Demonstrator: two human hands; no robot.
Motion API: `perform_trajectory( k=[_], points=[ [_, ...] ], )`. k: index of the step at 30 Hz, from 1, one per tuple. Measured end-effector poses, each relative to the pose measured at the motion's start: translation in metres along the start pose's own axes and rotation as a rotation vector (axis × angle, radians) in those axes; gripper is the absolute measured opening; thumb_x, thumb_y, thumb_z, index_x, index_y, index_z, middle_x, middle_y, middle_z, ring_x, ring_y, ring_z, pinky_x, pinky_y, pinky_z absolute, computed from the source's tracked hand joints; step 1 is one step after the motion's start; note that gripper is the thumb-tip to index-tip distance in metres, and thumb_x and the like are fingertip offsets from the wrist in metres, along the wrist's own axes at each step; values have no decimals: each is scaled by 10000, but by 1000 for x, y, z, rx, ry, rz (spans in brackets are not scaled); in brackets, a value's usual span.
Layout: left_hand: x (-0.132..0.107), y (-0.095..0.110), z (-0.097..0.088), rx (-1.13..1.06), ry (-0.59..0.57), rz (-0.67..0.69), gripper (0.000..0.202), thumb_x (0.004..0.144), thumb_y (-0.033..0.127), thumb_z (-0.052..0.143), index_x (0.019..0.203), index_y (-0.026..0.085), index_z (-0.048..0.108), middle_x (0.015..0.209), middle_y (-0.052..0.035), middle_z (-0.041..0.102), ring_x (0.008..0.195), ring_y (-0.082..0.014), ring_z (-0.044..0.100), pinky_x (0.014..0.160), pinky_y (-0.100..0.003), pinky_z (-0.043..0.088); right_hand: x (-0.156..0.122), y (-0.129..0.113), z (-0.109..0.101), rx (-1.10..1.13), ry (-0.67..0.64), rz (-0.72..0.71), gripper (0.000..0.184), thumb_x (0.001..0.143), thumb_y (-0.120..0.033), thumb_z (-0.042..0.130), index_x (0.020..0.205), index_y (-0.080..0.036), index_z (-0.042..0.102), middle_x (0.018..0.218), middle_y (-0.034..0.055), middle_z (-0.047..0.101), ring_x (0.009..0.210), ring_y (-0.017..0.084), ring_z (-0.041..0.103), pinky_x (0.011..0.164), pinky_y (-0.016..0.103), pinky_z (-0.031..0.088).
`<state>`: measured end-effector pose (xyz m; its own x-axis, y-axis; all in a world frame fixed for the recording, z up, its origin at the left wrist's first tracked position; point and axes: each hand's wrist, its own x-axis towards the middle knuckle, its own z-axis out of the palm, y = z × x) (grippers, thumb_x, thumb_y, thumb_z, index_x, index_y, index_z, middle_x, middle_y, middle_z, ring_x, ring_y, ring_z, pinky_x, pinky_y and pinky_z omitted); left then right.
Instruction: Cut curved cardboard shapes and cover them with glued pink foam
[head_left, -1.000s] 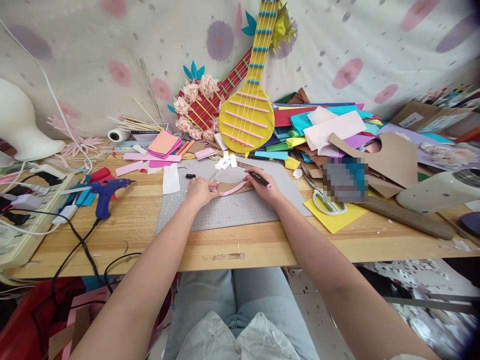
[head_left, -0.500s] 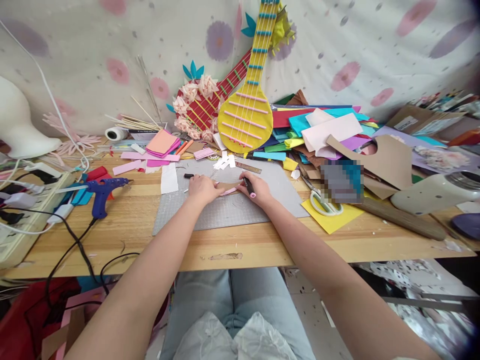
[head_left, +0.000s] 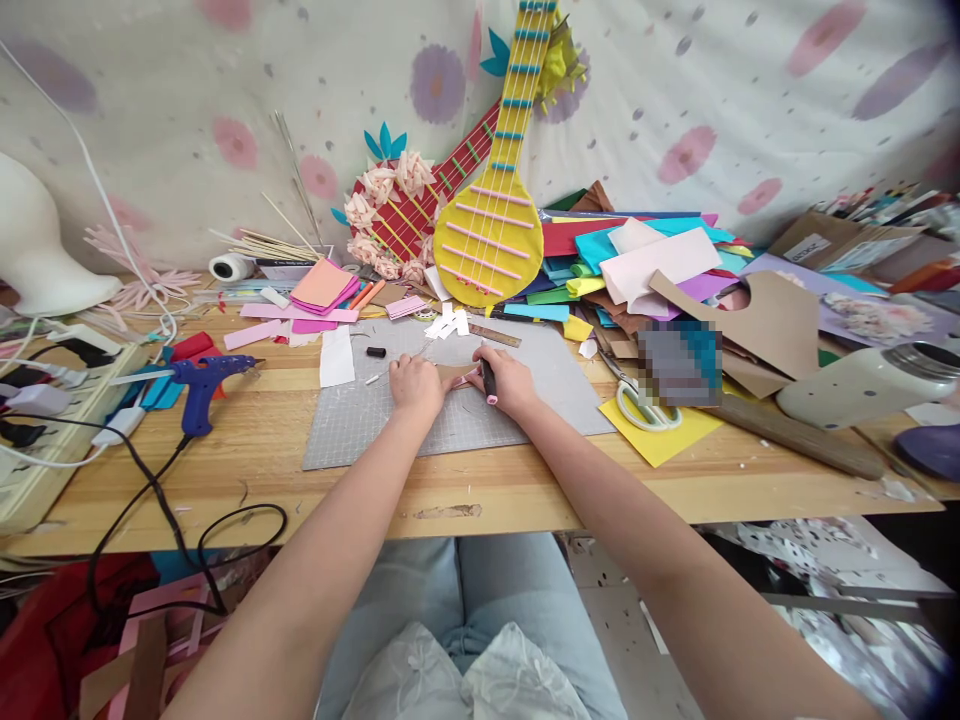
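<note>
Over the grey cutting mat (head_left: 346, 432), my right hand (head_left: 514, 384) is closed around a dark marker (head_left: 489, 382) with a pink end pointing toward me. My left hand (head_left: 415, 386) is closed too, its fingertips at a small brownish-pink strip (head_left: 457, 379) that lies between both hands. Fingers cover most of that strip. A black marker cap (head_left: 376, 352) lies on the mat left of my left hand, with a short white stick (head_left: 372, 379) below it. Beyond my hands are small white paper pieces (head_left: 448, 322) and a metal ruler (head_left: 495, 333).
On the left are a blue glue gun (head_left: 201, 385) and a power strip (head_left: 71, 440) with cables. White-handled scissors (head_left: 646, 405) rest on yellow paper at right. Behind stand a yellow toy lute (head_left: 491, 240), a red one (head_left: 397, 220) and a pile of coloured sheets (head_left: 660, 262).
My left hand has shifted right, toward my right hand, uncovering more around the cap. The marker in my right hand has tilted more upright, and that hand has moved slightly left.
</note>
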<state>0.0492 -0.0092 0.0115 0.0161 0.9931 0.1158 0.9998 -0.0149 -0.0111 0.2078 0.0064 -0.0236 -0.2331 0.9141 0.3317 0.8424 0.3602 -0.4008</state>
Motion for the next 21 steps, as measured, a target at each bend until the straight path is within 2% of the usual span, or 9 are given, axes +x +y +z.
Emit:
perform_trajectory(
  k=[5,7,10,13,16,21],
  points=[
    [2,1,2,15,-12,-24,629,800,644,342,930,143,700,981,-159,658,1023,-304,496,858,-404,332,1,0,-3,121,15,62,264,772,-376,550,998,-239,573,913,43,646,820,209,580,665,297,403],
    [4,2,1,13,-21,-34,625,791,651,354,927,149,700,980,-155,660,1024,-301,499,856,-398,334,2,1,-7,287,42,121,279,776,-397,539,995,-230,586,848,34,650,757,187,584,667,297,418],
    [6,2,0,1,-37,-43,602,777,652,384,911,160,704,977,-152,661,1034,-301,495,865,-398,330,3,6,-15,666,112,220,357,799,-466,483,1001,-197,602,682,13,625,634,148,570,627,272,435],
    [7,3,-1,-2,-60,-48,566,769,644,408,872,175,708,968,-148,662,1030,-300,496,876,-403,324,3,9,-23,884,126,295,470,801,-557,438,884,-153,662,479,-17,501,489,121,490,538,251,403],
    [7,3,-1,2,-67,-49,555,760,648,421,859,182,707,969,-142,663,1033,-298,497,877,-396,328,3,9,-26,883,62,295,475,777,-568,472,691,-143,667,432,-17,447,449,105,435,506,247,370],
    [6,5,-4,1,-75,-62,586,761,661,400,894,176,702,977,-142,662,1043,-298,494,885,-393,325,5,3,-18,793,-31,292,394,756,-523,514,649,-157,615,460,-9,506,469,111,461,520,246,378]
  ],
)
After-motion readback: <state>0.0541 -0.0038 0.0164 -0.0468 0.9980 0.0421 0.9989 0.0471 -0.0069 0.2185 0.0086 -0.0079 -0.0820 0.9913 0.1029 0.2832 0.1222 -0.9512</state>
